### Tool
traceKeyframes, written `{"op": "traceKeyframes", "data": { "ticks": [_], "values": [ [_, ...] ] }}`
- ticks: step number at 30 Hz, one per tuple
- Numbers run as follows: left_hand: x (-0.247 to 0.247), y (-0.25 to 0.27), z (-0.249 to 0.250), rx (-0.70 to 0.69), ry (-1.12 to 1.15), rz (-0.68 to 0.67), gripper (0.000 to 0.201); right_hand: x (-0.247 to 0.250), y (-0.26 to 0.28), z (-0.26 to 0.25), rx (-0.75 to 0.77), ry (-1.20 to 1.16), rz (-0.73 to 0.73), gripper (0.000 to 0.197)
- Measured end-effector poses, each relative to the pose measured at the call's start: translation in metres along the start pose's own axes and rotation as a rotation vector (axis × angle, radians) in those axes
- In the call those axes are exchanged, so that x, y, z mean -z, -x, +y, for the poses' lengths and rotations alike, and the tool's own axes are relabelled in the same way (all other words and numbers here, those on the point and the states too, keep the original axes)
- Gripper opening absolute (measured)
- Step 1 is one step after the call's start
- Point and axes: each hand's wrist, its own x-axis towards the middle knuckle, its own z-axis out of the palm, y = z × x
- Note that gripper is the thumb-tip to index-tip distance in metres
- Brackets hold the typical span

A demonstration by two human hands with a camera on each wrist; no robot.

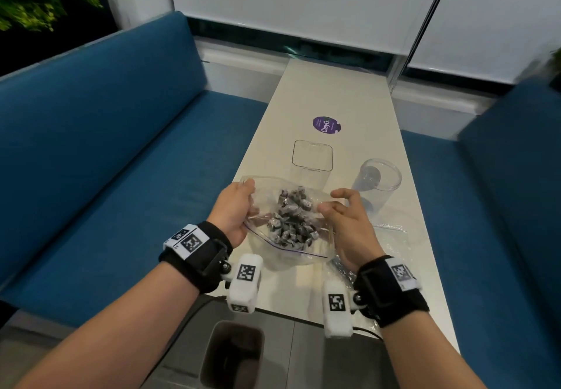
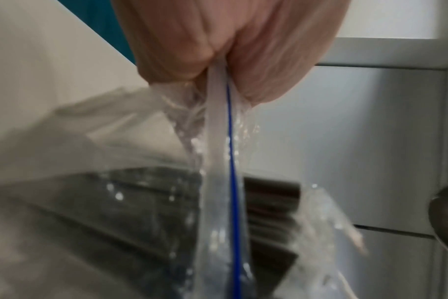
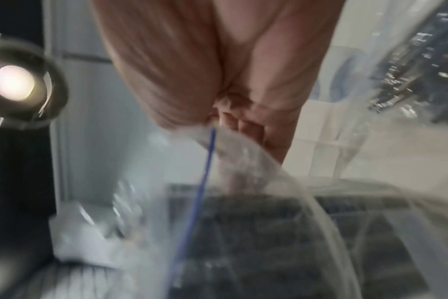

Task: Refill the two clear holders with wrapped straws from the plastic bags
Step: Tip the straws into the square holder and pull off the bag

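Above the white table (image 1: 349,100), both hands' fingers (image 1: 243,187) pinch the straw-filled bag (image 1: 291,221) mouth between them.

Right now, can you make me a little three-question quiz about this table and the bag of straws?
1. True or false: both hands hold the bag.
2. Which holder is square: the one on the left or on the right?
3. Fill in: the round holder holds ____ straws.

Key:
1. True: the left hand and the right hand pinch its open top.
2. Left.
3. No.
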Motion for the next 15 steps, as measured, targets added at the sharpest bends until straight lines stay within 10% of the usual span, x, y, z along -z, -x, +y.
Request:
{"op": "traceKeyframes", "data": {
  "ticks": [5,9,15],
  "values": [
    [0.007,-0.001,-0.003,-0.093,0.041,-0.039,0.014,0.008,-0.004,0.005,-0.086,-0.331,-0.024,0.036],
    [0.013,0.002,-0.010,-0.276,-0.148,-0.113,0.033,0.012,-0.009,0.018,-0.078,0.116,0.014,0.034],
    [0.024,0.009,-0.011,-0.103,-0.163,-0.312,0.067,0.018,-0.003,0.031,-0.092,0.343,-0.085,0.060]
  ]
}}
